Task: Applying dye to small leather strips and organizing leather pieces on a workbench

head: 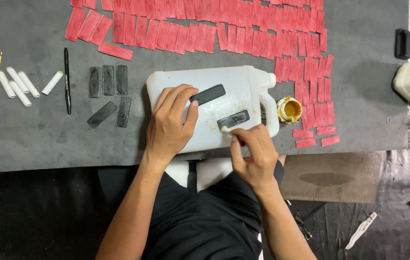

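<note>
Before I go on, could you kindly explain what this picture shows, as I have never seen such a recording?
The single picture comes from a camera worn on a person's head, looking down at their own bare hands. A white plastic jug lies on its side on a grey mat as a work surface. The left hand steadies a black strip on it. The right hand holds a small pale stick at a second black strip. Nearby are rows of red strips, an open pot of yellow paste, white tubes and a black pen.
</note>
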